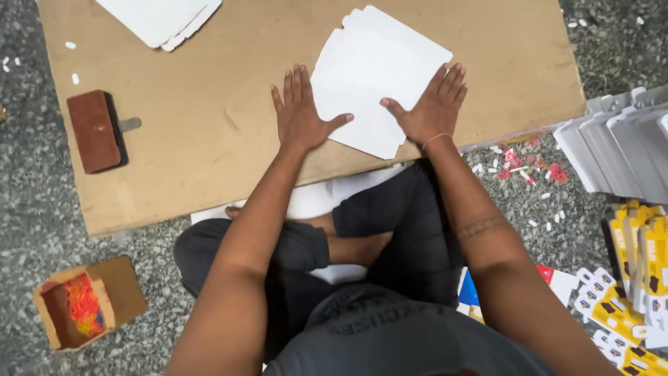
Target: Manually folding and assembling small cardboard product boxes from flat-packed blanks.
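Observation:
A stack of white flat card blanks (372, 76) lies on a low brown board (209, 90) in front of me. My left hand (299, 111) rests flat on the board, fingers spread, its thumb touching the stack's left edge. My right hand (431, 104) presses palm-down on the stack's right side, fingers spread. Neither hand grips anything. I sit cross-legged on the floor behind the board.
A brown block with a metal handle (97, 131) lies at the board's left. More white blanks (163, 19) sit at the far edge. A small open carton (87, 303) stands on the floor left; grey card stacks (619, 143) and yellow printed cards (637, 278) lie right.

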